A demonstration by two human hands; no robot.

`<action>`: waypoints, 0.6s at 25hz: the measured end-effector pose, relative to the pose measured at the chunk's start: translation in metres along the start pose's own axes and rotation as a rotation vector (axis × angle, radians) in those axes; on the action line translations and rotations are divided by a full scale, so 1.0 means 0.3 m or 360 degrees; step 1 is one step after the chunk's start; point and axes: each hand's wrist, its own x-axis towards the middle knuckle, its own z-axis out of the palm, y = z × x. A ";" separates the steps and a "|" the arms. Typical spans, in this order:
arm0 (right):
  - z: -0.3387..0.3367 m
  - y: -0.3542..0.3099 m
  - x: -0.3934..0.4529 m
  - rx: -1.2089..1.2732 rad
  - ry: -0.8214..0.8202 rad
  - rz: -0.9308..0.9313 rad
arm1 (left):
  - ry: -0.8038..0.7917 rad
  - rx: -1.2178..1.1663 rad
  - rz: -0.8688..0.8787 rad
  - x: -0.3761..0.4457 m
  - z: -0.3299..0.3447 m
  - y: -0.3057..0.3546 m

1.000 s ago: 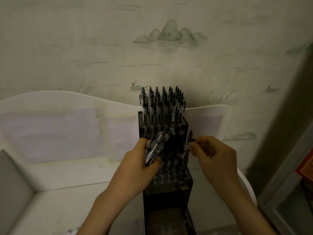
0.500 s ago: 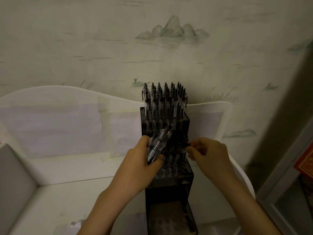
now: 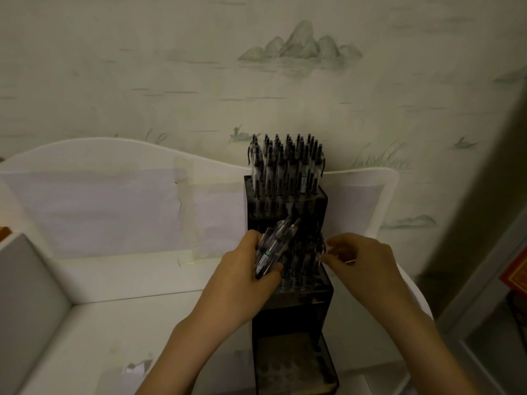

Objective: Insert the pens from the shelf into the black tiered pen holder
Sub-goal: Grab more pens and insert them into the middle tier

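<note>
Gripped a slanted bundle of clear-barrelled pens [image 3: 273, 246] in the left hand [image 3: 242, 269], fingers curled round it, right in front of the middle tier of the black tiered pen holder [image 3: 296, 315]. Brought the right hand [image 3: 359, 258] up to the holder's right edge at the same tier, fingertips drawn together there. Could not tell through the blur whether a pen was pinched between them or only touched. Found the holder standing on the white shelf [image 3: 114, 309] against its back panel, with the top tier [image 3: 285, 163] packed with upright pens and more seated lower down.

Judged the step in hand as seating one pen in a right-hand hole of the middle tier. Called for a vertical pen held near its top, lined up over an open hole before lowering, not forced past its neighbours. Needed the bundle kept clear of the seated pens, since a knock could have tipped them or shifted the holder.
</note>
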 end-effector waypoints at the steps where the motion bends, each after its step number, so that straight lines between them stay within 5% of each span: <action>1: -0.006 -0.017 -0.011 0.0059 0.0122 -0.0071 | -0.0004 -0.0011 0.0002 -0.004 -0.002 -0.003; 3: -0.010 -0.078 -0.036 0.0298 0.0235 -0.0221 | -0.0016 -0.0024 -0.0005 -0.012 -0.005 -0.011; 5: 0.011 -0.143 -0.060 0.0597 0.0045 -0.0227 | -0.0031 -0.0040 -0.0017 -0.020 -0.007 -0.018; 8: 0.070 -0.184 -0.075 0.0905 -0.0286 -0.0052 | -0.0057 -0.0071 -0.0036 -0.035 -0.010 -0.028; 15: 0.136 -0.223 -0.085 0.1218 -0.0467 0.0174 | -0.0025 -0.0104 -0.0119 -0.065 -0.045 -0.089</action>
